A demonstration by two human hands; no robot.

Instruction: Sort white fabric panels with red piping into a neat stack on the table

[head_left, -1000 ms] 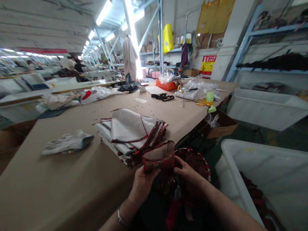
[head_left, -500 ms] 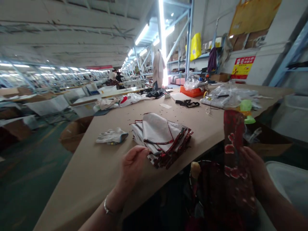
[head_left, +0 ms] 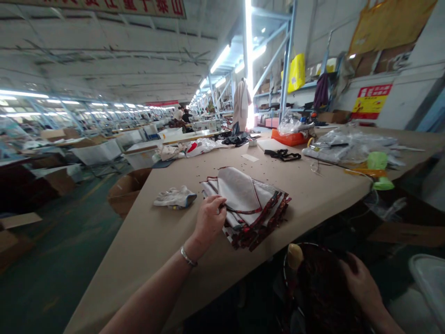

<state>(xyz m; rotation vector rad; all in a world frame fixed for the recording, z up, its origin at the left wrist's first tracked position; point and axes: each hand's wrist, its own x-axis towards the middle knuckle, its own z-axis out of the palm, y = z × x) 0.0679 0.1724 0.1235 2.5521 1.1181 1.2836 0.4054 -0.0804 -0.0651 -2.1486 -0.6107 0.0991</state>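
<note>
On the tabletop lies a fanned stack of white cloth pieces (head_left: 271, 204) with dark red patterned edging; the top piece (head_left: 238, 188) is folded with a rounded edge. My left hand (head_left: 210, 218), a bracelet on its wrist, pinches the near left edge of that top piece. Below the table edge at lower right, my right hand (head_left: 363, 283) is closed at the side of a dark red cloth (head_left: 325, 287); some of its fingers are dark and partly hidden. A pale, rounded object (head_left: 295, 256) sits by a white-edged curved rim beside this cloth.
A white work glove (head_left: 175, 197) lies left of the stack. Farther back are black straps (head_left: 282, 155), an orange tray (head_left: 291, 138) and clear plastic bags (head_left: 354, 144). A cardboard box (head_left: 127, 190) stands left of the table, and a green-capped object (head_left: 378, 167) lies at the right edge.
My left hand has moved onto the edge of the top white piece. The red patterned cloth my right hand held upright is lowered. The view has shifted, so things appear farther right.
</note>
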